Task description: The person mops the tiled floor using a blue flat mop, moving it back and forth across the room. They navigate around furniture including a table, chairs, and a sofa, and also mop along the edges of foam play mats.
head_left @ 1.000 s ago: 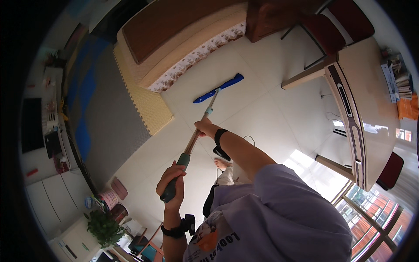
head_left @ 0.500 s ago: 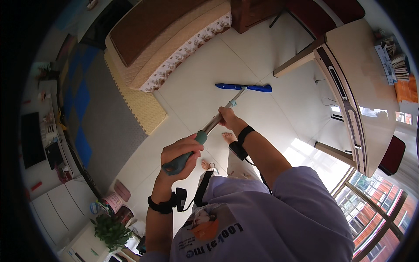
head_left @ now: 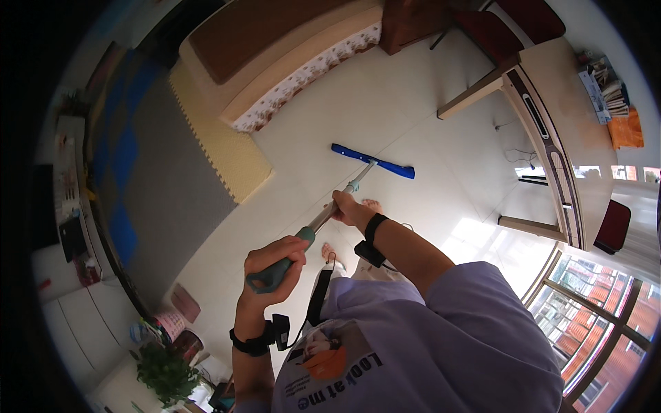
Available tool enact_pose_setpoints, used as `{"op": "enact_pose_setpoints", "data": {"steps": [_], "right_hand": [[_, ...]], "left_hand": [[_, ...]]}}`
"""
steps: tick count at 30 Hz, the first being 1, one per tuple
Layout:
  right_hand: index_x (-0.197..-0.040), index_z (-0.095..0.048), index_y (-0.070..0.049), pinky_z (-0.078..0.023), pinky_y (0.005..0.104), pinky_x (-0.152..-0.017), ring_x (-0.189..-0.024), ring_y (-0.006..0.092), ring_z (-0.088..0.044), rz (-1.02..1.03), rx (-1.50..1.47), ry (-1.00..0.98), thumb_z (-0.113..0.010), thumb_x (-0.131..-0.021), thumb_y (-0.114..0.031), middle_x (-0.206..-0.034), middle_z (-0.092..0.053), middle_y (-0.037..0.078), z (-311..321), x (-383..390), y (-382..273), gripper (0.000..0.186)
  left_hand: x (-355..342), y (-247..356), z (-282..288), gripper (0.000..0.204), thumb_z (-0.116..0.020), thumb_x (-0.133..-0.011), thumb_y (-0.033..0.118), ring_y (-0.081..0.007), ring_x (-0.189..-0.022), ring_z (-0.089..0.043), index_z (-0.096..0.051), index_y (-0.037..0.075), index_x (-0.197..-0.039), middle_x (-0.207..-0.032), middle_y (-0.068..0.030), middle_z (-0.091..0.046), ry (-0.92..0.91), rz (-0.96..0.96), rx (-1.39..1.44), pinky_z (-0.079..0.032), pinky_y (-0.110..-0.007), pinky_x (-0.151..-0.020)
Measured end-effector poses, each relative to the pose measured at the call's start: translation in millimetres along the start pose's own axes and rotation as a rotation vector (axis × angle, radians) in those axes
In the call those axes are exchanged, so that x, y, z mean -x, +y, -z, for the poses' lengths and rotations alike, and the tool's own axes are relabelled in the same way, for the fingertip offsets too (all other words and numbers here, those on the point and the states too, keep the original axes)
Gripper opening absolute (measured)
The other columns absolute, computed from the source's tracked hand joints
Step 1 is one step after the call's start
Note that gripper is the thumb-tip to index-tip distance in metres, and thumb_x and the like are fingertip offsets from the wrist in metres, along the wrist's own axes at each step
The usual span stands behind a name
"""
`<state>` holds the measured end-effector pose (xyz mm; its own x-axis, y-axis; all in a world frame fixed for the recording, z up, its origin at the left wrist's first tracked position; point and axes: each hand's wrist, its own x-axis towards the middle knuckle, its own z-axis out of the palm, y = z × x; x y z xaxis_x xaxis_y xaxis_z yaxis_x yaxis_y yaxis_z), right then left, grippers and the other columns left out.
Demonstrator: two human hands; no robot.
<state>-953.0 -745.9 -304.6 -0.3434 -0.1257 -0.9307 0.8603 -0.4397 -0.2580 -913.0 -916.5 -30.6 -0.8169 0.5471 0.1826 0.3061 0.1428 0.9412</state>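
Observation:
A flat mop with a long blue head (head_left: 391,167) lies across the pale tiled floor ahead of me. Its silver pole runs back toward my body, with a green grip at the near end. My left hand (head_left: 275,265) is wrapped round that green grip. Farther down, my right hand (head_left: 344,208) closes on the metal pole, just behind a light green collar (head_left: 352,186). Both wrists wear black straps with small dark boxes. My bare feet show on the floor below the pole.
A grey, blue and yellow foam mat (head_left: 186,172) covers the left floor. Ahead is a sofa (head_left: 275,51) with a patterned skirt. To the right stand a light table (head_left: 571,89), a dark red chair (head_left: 485,31) and a bright window (head_left: 595,310). A plant (head_left: 165,372) is low left.
The mop head has come nearer to me and slightly left, and its right end now tilts toward me. Both hands have shifted a little left with the pole.

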Motion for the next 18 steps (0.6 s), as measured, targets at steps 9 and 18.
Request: {"op": "enact_pose_setpoints", "data": {"steps": [9, 18], "right_hand": [[-0.099, -0.044, -0.006, -0.056, 0.0343, -0.062, -0.074, 0.0218, -0.065, -0.152, 0.183, -0.082, -0.040, -0.087, -0.021, -0.084, -0.061, 0.010, -137, 5, 142, 0.020], [-0.092, -0.049, -0.005, -0.053, 0.0338, -0.058, -0.069, 0.0216, -0.063, -0.182, 0.138, -0.243, -0.045, -0.085, -0.017, -0.080, -0.061, 0.009, -186, 29, 177, 0.014]], "left_hand": [[140, 43, 81, 0.034, -0.054, -0.070, -0.010, -0.0153, -0.062, -0.058, -0.057, -0.005, -0.103, -0.065, -0.0070, -0.058, 0.184, 0.152, -0.042, -0.048, -0.032, -0.076], [179, 61, 93, 0.025, -0.057, -0.076, 0.000, -0.0138, -0.061, -0.052, -0.058, -0.002, -0.101, -0.063, -0.0046, -0.054, 0.292, 0.170, -0.068, -0.045, -0.041, -0.083]]}}
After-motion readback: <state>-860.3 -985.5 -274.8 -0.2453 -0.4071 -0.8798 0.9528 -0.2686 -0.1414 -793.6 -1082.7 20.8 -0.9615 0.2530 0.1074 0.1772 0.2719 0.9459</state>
